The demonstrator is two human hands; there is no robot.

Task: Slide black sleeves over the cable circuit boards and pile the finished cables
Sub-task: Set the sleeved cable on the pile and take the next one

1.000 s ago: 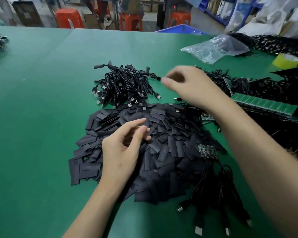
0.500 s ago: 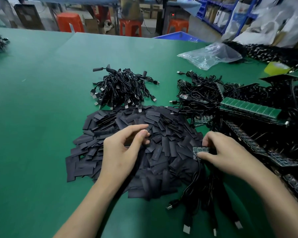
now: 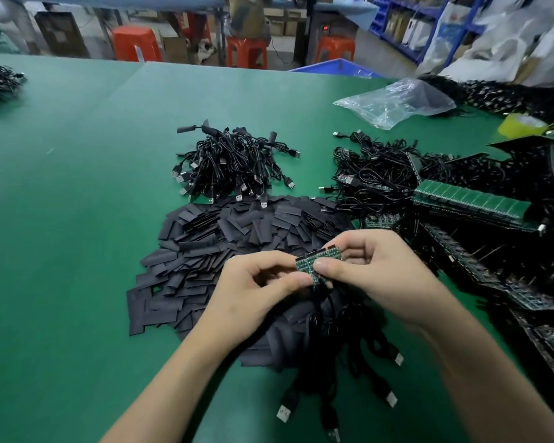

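Above near sleeve heap [image 3: 224, 238], my left hand [image 3: 253, 292], right hand [image 3: 381, 273] pinch board strip [image 3: 320, 259]; next I'd split 1 off, sleeve it.

- Two bare hands work over the table: the left hand [image 3: 253, 286] sits at about 7 o'clock from the middle, the right hand [image 3: 375, 270] at about 4 o'clock.
- The left forearm [image 3: 179, 378] is bare along all its visible length.
- The right forearm [image 3: 480, 378] is bare too, and slightly blurred.
- The thumbnails [image 3: 322, 266] are cut short and plain.
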